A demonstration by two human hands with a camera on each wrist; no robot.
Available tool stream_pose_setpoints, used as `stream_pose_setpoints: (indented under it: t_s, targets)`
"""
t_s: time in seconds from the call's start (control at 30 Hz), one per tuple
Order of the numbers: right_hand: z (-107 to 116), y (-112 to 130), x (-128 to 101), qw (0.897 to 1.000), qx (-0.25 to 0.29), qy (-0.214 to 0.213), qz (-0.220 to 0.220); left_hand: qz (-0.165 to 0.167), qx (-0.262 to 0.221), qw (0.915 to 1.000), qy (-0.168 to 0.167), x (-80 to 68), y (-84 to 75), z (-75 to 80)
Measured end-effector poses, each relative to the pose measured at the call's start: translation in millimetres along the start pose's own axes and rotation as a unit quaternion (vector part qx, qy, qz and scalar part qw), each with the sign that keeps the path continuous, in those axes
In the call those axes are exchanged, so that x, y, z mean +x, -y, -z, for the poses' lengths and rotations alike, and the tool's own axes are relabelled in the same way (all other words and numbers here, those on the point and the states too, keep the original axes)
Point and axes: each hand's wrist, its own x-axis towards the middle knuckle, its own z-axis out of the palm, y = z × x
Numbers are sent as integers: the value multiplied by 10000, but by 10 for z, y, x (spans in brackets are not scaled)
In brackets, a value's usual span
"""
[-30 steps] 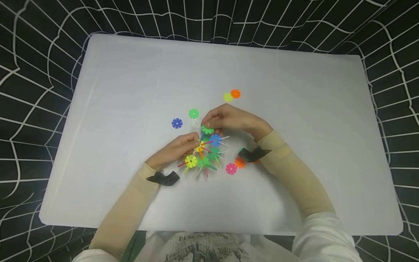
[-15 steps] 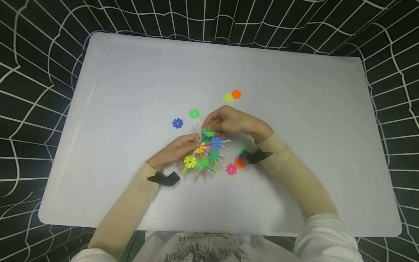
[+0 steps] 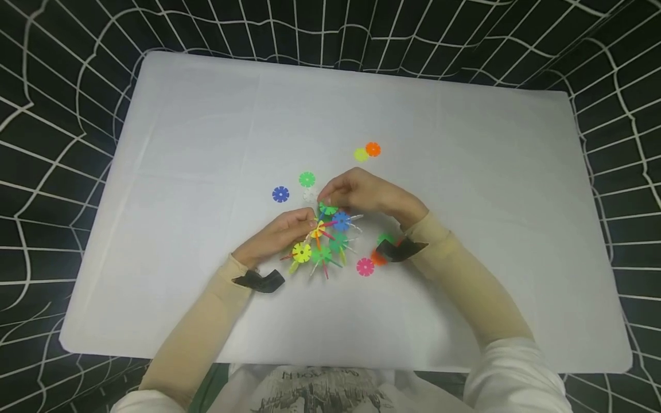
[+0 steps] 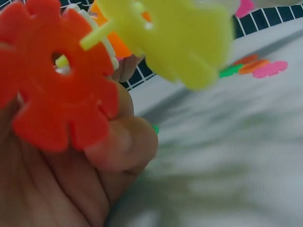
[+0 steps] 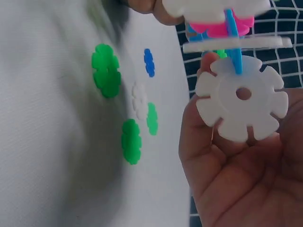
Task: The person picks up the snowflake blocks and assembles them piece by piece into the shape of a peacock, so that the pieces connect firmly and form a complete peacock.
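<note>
A cluster of slotted snowflake discs (image 3: pixel 321 253), pushed together edge-on in several colours, is held between my two hands. My left hand (image 3: pixel 279 234) pinches it at a yellow disc (image 3: pixel 318 230) on its upper left side. My right hand (image 3: pixel 364 192) grips a green disc (image 3: pixel 328 210) at the cluster's far end. The left wrist view has a red disc (image 4: pixel 42 94) close in front of the left thumb and a blurred yellow disc (image 4: pixel 189 42) beside it. In the right wrist view, a white disc (image 5: pixel 227 106) joined to a blue one hides part of the fingers.
Loose discs lie on the white table (image 3: pixel 181 229): blue (image 3: pixel 280 194), green (image 3: pixel 307 179) and white beyond the left hand, yellow and orange (image 3: pixel 373 149) farther back. A pink disc (image 3: pixel 365 267), an orange one and a green one lie near the right wrist, partly under it.
Both hands stay almost in place on the cluster. Its lower end dips slightly towards the body, then rises back a little.
</note>
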Motion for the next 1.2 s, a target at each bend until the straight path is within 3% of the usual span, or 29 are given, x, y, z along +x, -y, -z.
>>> stream_pose_setpoints:
  t_s: [0.13, 0.23, 0.33, 0.5, 0.6, 0.77, 0.9, 1.0, 1.1, 1.2]
  targets:
    - [119, -54, -113, 9969, 349, -695, 90, 10, -58, 10000, -61, 6, -18, -12]
    - [254, -138, -287, 9889, 510, -1398, 43, -71, -175, 9998, -98, -9, -19, -11]
    - [355, -265, -496, 9821, 204, -1856, -252, -154, -328, 9992, -154, -28, -33, -23]
    - [393, -584, -812, 9722, -1152, -1867, -821, -223, -444, 9986, -177, -33, -34, -46]
    - [359, -780, -977, 9676, -1749, -1664, -736, -230, -394, 9988, -172, -19, -38, -69]
    - [249, -970, -1084, 9596, -2112, -1798, -474, -217, -342, 9991, -161, 5, -43, -95]
    - [231, -1004, -1034, 9533, -2160, -2013, -639, -141, -385, 9991, -93, 5, -34, -92]
    - [265, -984, -970, 9543, -1973, -2102, -786, -63, -442, 9990, 4, -3, -20, -78]
    - [271, -925, -893, 9587, -1630, -2225, -703, -62, -370, 9993, 95, -1, -4, -71]
    - [239, -792, -808, 9683, -992, -2268, -326, -128, -181, 9997, 126, 5, 4, -70]
